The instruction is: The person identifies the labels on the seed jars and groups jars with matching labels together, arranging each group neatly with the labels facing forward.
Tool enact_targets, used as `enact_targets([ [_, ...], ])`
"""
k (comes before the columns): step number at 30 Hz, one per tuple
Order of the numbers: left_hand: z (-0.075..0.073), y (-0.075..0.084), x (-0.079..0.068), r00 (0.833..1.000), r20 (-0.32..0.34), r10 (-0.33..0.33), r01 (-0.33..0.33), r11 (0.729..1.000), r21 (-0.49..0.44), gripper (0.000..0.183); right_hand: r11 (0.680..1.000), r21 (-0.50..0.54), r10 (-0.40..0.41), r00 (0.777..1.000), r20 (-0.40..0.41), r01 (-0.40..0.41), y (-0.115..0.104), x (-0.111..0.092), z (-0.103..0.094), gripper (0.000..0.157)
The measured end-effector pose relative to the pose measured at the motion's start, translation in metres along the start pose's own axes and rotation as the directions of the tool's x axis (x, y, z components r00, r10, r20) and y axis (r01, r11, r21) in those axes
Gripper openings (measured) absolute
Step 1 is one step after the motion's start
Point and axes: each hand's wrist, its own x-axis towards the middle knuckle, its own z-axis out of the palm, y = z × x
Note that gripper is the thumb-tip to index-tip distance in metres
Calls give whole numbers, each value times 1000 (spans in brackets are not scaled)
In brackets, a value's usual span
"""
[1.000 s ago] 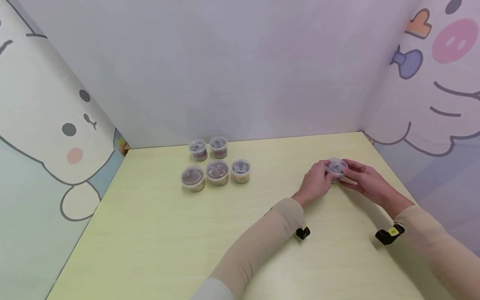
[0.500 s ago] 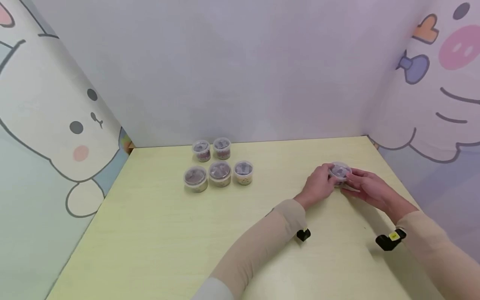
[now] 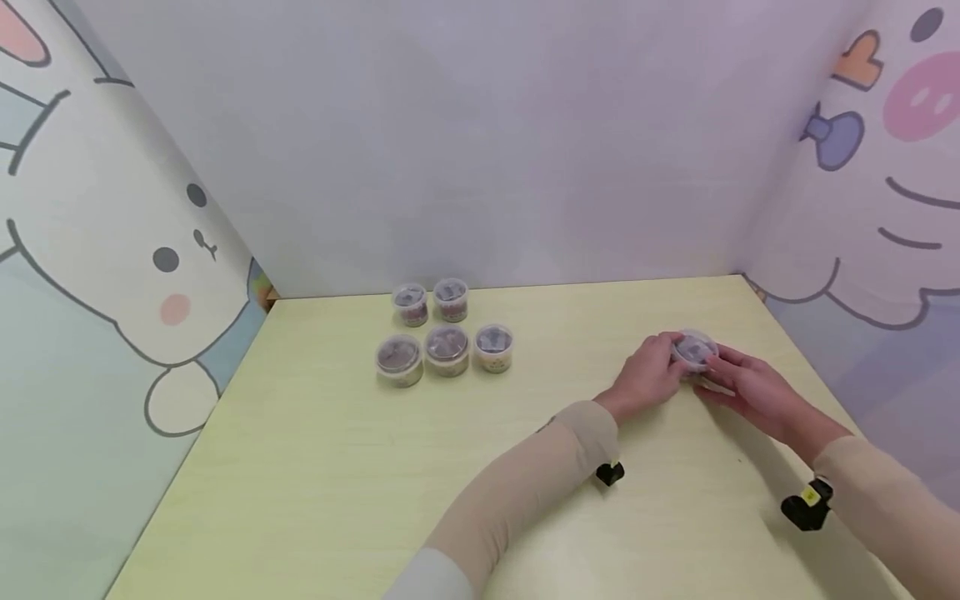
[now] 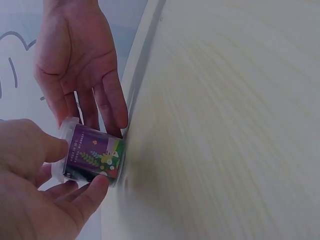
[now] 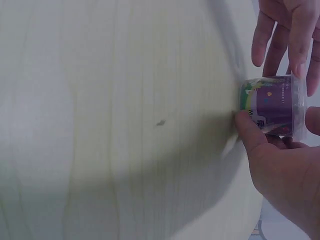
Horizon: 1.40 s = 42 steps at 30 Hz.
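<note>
Near the right side of the table, my two hands hold a small round plastic tub with a clear lid. In the left wrist view a purple printed label with plants and flowers shows on the tub. My left hand grips it from the left, thumb and fingers around its side. From the right, my right hand holds it too, its thumb low on the tub in the right wrist view. The tub stands upright, its base on or very close to the tabletop. Some fingertips are hidden behind it.
Several lidded tubs stand left of centre: two small ones at the back, two wider ones in front, and another small tub beside these. The pale yellow table meets walls with cartoon prints.
The head view has shifted a little, so everything appears slightly farther right and lower. Both hands keep hold of the tub, which has barely moved on the table.
</note>
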Motion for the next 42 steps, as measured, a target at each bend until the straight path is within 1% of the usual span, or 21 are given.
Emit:
enact_targets([
  [3,-4,0,-2,1000,-17,15,-15,1000,-10,43,995,-98,-34,999,-5,33,-2,0,0,81],
  [5,-7,0,-3,999,-26,22,-23,999,-23,43,992,-112,-63,998,-3,62,-3,-1,0,81],
  [6,-9,0,-4,999,-26,22,-22,999,-33,44,990,-116,-81,997,0,80,-4,-2,0,80],
  [8,-14,1,-4,1000,-19,19,-21,998,-66,45,990,-89,-110,994,9,110,-6,-5,1,79],
  [10,-18,-1,-5,1000,-2,13,-13,994,-112,46,989,-67,-134,991,22,135,-7,-7,2,78],
  [12,-22,-3,-6,1000,13,9,-7,987,-163,47,985,-71,-155,987,33,157,-9,-8,4,76],
  [15,-30,-9,-6,1000,19,23,-18,976,-217,48,978,-96,-184,982,41,187,-13,-7,10,73],
  [17,-35,-13,-7,999,16,36,-32,971,-239,49,976,-81,-201,979,45,204,-16,-4,14,71],
  [19,-41,-16,-8,999,8,47,-43,963,-264,49,973,-56,-219,974,58,222,-18,0,19,64],
  [23,-54,-24,-12,999,-16,50,-52,939,-340,47,969,20,-248,962,112,247,-20,7,31,42],
  [25,-60,-28,-14,999,-30,44,-52,926,-375,47,968,25,-251,959,132,250,-22,11,38,37],
  [29,-74,-36,-18,998,-55,29,-49,909,-413,47,968,8,-248,958,142,250,-27,20,54,40],
  [33,-89,-44,-25,997,-74,0,-32,902,-431,49,977,-35,-203,970,134,210,-33,32,71,48],
  [35,-96,-48,-29,997,-79,-18,-19,895,-446,50,981,-62,-174,976,130,183,-36,36,80,56],
  [39,-109,-55,-36,996,-82,-30,-10,893,-449,53,981,-110,-148,981,123,162,-43,41,95,69],
  [42,-120,-58,-42,996,-84,-25,-16,893,-451,53,977,-131,-148,980,132,165,-48,44,104,73],
])
